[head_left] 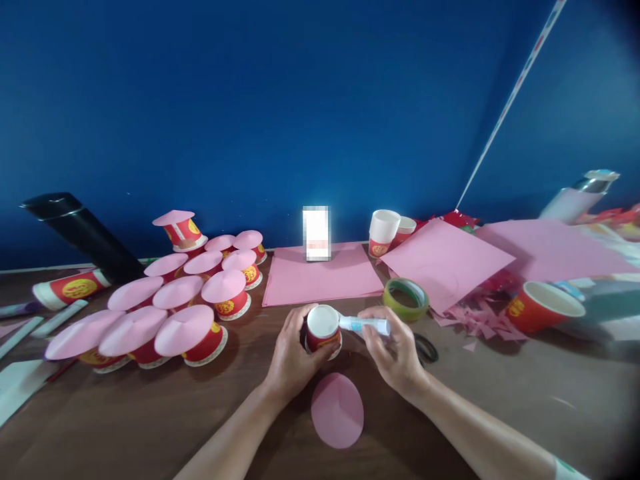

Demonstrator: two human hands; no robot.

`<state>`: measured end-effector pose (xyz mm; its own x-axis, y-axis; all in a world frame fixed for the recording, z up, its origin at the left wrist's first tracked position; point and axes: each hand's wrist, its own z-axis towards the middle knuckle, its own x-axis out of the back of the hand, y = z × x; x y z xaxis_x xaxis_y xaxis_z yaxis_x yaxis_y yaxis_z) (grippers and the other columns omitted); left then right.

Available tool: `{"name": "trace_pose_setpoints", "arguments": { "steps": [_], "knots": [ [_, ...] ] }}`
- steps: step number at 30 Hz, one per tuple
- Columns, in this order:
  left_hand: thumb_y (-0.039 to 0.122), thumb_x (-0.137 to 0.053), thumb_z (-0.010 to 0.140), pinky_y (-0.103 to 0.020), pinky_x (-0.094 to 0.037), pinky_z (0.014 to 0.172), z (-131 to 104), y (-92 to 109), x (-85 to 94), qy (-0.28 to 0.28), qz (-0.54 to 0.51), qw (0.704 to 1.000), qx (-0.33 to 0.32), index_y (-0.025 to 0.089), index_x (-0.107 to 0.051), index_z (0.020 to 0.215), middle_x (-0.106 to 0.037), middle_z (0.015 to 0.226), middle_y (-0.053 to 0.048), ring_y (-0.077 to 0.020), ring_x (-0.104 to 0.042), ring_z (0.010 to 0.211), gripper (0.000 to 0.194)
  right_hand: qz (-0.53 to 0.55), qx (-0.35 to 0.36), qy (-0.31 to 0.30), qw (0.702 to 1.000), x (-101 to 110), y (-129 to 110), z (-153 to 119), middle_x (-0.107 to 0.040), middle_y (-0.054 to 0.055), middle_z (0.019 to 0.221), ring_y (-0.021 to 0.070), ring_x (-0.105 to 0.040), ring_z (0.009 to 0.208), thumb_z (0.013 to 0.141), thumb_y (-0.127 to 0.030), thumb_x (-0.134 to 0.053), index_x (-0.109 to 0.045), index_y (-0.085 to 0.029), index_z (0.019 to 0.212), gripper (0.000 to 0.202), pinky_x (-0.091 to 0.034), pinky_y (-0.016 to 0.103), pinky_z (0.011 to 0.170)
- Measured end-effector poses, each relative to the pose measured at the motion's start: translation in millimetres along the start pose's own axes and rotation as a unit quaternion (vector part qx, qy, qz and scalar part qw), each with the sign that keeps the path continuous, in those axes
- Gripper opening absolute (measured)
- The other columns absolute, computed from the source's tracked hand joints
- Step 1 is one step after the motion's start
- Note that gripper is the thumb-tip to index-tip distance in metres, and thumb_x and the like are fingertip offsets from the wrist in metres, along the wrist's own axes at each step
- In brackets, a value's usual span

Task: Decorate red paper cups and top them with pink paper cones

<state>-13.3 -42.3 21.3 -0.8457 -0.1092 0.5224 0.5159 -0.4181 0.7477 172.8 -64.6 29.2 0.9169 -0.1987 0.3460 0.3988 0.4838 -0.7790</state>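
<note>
My left hand (296, 353) is wrapped around a red paper cup (323, 323) that stands upside down on the table, its white base facing up. In my right hand (397, 350) is a white glue stick (367, 325), held sideways with its tip at the rim of the cup's base. Just below the cup, close to me, lies a pink paper cone (337, 411). To the left stand several upturned red cups capped with pink paper cones (183, 333). The fingers of my left hand are partly hidden behind the cup.
Behind the cup lies a stack of pink paper (320, 283) with a bright phone screen (317, 233) above it. Right of it are a tape roll (406, 299), scissors (427, 348), paper scraps (487, 313) and a tipped cup (543, 308). A black flask (83, 233) leans at left.
</note>
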Motion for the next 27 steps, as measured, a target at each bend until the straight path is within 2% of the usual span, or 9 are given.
{"name": "trace_pose_setpoints", "arguments": {
  "steps": [6, 14, 20, 23, 27],
  "knots": [
    [0.029, -0.070, 0.064, -0.037, -0.043, 0.088, -2.3, -0.9, -0.6, 0.005, 0.001, 1.000, -0.002, 0.021, -0.048, 0.114, -0.057, 0.110, -0.007, -0.0223, -0.053, 0.103, 0.055, 0.008, -0.009, -0.005, 1.000, -1.1, 1.2, -0.1, -0.053, -0.002, 0.068, 0.0078, -0.042, 0.049, 0.084, -0.022, -0.050, -0.052, -0.019, 0.090, 0.007, -0.037, 0.018, 0.045],
    [0.035, -0.070, 0.064, -0.036, -0.044, 0.086, -1.5, -0.1, -1.7, 0.007, 0.010, 1.000, 0.008, 0.022, -0.049, 0.110, -0.057, 0.106, -0.006, -0.0216, -0.054, 0.100, 0.052, -0.007, 0.033, 0.003, 0.999, -2.4, 0.4, -1.2, -0.058, 0.000, 0.078, 0.0101, -0.051, 0.059, 0.083, -0.018, -0.051, -0.053, -0.020, 0.093, 0.011, -0.042, 0.020, 0.055],
    [0.039, -0.075, 0.056, -0.039, -0.041, 0.091, -2.6, -4.8, -1.2, 0.018, 0.027, 0.999, 0.037, 0.022, -0.046, 0.117, -0.051, 0.112, -0.007, -0.0237, -0.050, 0.105, 0.070, -0.016, 0.072, 0.006, 0.997, -1.5, -0.3, -0.9, -0.060, 0.003, 0.084, 0.0135, -0.057, 0.070, 0.082, -0.016, -0.052, -0.054, -0.020, 0.094, 0.013, -0.045, 0.023, 0.063],
    [0.038, -0.074, 0.058, -0.039, -0.043, 0.088, -2.5, -2.0, 0.1, -0.003, 0.028, 0.999, 0.036, 0.022, -0.050, 0.110, -0.051, 0.106, -0.006, -0.0235, -0.051, 0.102, 0.060, -0.016, 0.072, 0.008, 0.997, -1.9, -0.4, -1.2, -0.060, 0.004, 0.084, 0.0140, -0.057, 0.070, 0.082, -0.017, -0.052, -0.054, -0.020, 0.095, 0.013, -0.046, 0.023, 0.062],
    [0.034, -0.063, 0.070, -0.038, -0.044, 0.084, -3.5, 4.0, 2.6, -0.036, 0.014, 0.999, 0.009, 0.019, -0.048, 0.108, -0.053, 0.103, -0.008, -0.0227, -0.053, 0.097, 0.044, -0.021, 0.052, 0.013, 0.998, -2.2, -0.7, -1.4, -0.060, 0.002, 0.082, 0.0129, -0.057, 0.066, 0.082, -0.018, -0.052, -0.054, -0.020, 0.094, 0.012, -0.046, 0.022, 0.061]
  ]
}}
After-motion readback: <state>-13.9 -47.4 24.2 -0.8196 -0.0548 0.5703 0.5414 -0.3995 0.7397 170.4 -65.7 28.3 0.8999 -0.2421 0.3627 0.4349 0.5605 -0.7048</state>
